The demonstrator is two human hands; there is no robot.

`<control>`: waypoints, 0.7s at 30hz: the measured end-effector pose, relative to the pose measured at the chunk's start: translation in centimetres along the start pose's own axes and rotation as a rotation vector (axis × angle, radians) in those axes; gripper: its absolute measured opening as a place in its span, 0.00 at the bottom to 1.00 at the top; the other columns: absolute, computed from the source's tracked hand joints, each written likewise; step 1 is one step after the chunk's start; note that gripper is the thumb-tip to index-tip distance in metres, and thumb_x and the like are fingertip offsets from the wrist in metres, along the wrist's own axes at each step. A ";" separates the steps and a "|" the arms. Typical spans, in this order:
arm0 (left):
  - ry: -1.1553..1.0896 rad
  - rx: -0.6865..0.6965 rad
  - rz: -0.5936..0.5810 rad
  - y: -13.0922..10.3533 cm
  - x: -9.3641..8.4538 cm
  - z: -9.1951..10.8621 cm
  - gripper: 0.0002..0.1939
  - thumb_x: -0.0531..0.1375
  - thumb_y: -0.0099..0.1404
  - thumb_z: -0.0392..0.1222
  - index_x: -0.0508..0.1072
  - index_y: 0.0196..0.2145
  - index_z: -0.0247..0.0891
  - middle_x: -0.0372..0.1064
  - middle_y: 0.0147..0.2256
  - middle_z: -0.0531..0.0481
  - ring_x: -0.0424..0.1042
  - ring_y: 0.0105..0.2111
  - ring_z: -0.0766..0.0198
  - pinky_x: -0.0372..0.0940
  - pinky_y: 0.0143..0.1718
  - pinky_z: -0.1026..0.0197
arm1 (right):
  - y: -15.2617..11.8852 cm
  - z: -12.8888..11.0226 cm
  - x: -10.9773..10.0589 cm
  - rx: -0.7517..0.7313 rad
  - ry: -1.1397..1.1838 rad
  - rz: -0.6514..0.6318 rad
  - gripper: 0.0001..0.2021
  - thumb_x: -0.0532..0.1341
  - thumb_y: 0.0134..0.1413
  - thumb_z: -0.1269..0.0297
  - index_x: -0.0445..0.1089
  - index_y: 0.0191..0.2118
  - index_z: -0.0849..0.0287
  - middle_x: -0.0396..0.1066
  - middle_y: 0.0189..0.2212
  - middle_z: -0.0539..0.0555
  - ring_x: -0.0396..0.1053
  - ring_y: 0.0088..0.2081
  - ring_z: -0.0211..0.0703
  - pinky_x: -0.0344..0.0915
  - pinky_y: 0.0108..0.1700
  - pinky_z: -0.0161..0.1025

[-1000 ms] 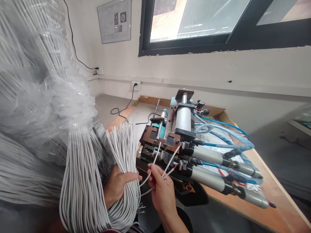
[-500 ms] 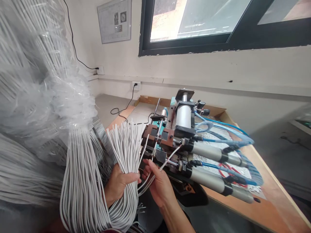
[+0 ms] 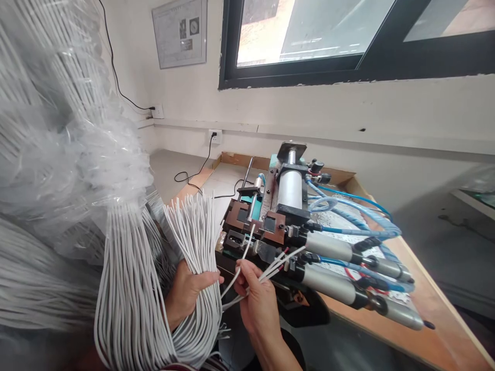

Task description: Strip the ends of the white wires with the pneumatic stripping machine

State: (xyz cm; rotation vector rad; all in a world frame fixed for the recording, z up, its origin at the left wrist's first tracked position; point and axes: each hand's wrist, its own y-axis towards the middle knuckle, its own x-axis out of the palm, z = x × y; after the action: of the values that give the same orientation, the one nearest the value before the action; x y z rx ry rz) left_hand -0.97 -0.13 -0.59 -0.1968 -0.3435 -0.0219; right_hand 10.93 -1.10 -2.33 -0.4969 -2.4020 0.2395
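Observation:
My left hand (image 3: 189, 293) is closed around a thick bundle of white cables (image 3: 195, 232), thumb across the front, the cut ends fanning upward. To its right, my right hand (image 3: 260, 304) pinches one white cable (image 3: 248, 250) between thumb and fingertips. That cable's tip points up at the brown jaw blocks of a pneumatic machine (image 3: 275, 226); whether it touches them I cannot tell. Several more cables (image 3: 275, 267) pass through the same hand beside the thumb, and some of their ends show red inner wire. These cables run back toward the bundle.
Large plastic-wrapped cable bundles (image 3: 112, 165) hang close on the left. Silver air cylinders (image 3: 328, 283) and blue air hoses (image 3: 356, 219) extend to the machine's right. A wooden-edged table (image 3: 436, 309) carries it, below a wall socket (image 3: 215, 136) and a window (image 3: 301, 36).
My right hand has shifted slightly right and down, and more cable ends with red tips now stick out of it. The machine's right-hand cylinder ends have moved outward. My left hand keeps its grip.

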 end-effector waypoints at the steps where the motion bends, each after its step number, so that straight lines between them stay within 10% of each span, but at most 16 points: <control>1: -0.021 -0.021 -0.004 0.0 0.0 0.1 0.07 0.64 0.41 0.31 0.72 0.23 0.36 0.69 0.21 0.55 0.69 0.23 0.64 0.67 0.30 0.60 | 0.1 -0.1 0.0 0.013 0.002 0.013 0.10 0.68 0.35 0.60 0.72 0.23 0.62 0.56 0.15 0.45 0.50 0.18 0.30 0.45 0.18 0.29; 11: -0.039 -0.044 0.006 -0.1 -0.1 0.4 0.07 0.63 0.40 0.31 0.70 0.22 0.35 0.67 0.17 0.57 0.68 0.18 0.66 0.65 0.23 0.64 | 0.4 -0.9 0.4 0.113 0.037 0.052 0.12 0.69 0.30 0.61 0.72 0.22 0.63 0.58 0.15 0.46 0.50 0.18 0.29 0.46 0.17 0.29; 21: 0.079 0.039 -0.157 -0.6 0.4 0.8 0.10 0.61 0.41 0.28 0.73 0.25 0.36 0.70 0.20 0.55 0.66 0.21 0.66 0.63 0.24 0.65 | -0.1 -0.7 1.0 0.156 -0.058 -0.327 0.15 0.67 0.36 0.54 0.69 0.21 0.62 0.53 0.13 0.43 0.49 0.18 0.31 0.51 0.21 0.32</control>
State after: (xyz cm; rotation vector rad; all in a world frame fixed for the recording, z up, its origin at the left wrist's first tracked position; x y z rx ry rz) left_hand -0.94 -0.57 0.37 -0.1294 -0.2798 -0.1778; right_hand 10.69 -0.81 -1.18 -0.0237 -2.4516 0.2955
